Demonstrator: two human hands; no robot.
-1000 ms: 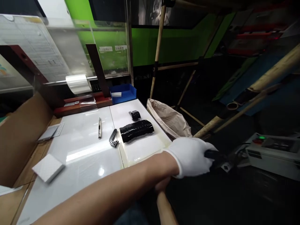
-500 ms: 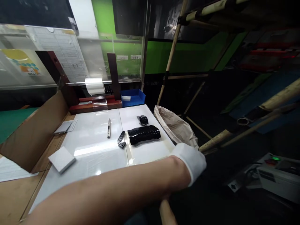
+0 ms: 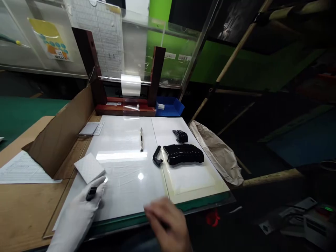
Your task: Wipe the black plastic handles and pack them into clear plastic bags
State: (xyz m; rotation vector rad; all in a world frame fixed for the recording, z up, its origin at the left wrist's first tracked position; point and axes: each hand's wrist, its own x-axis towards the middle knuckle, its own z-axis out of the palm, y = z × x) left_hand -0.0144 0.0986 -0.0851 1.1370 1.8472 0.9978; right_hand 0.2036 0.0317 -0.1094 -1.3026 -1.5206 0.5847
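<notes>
My left hand (image 3: pixel 76 213), in a white glove, sits at the board's lower left, pinching a small black part (image 3: pixel 91 193). It is nearest a white foam block (image 3: pixel 89 168). My bare right hand (image 3: pixel 166 220) is blurred at the board's front edge, fingers apart, holding nothing. On the white glossy board (image 3: pixel 123 182) lie a black stack of moulded pieces (image 3: pixel 183 154), a small black piece (image 3: pixel 180 136), a black L-shaped bracket (image 3: pixel 156 156) and a utility knife (image 3: pixel 141 139).
A roll of clear film (image 3: pixel 130 85) hangs on a bar between dark red posts. Behind the board sits a blue tray (image 3: pixel 169 106). A brown paper bag (image 3: pixel 215 154) lies to the right, and a cardboard sheet (image 3: pixel 61 133) stands to the left.
The view has swung left. My gloved left hand has gone from beside the paper bag to the board's lower left, with a small black part showing in it. My bare right hand has risen into view.
</notes>
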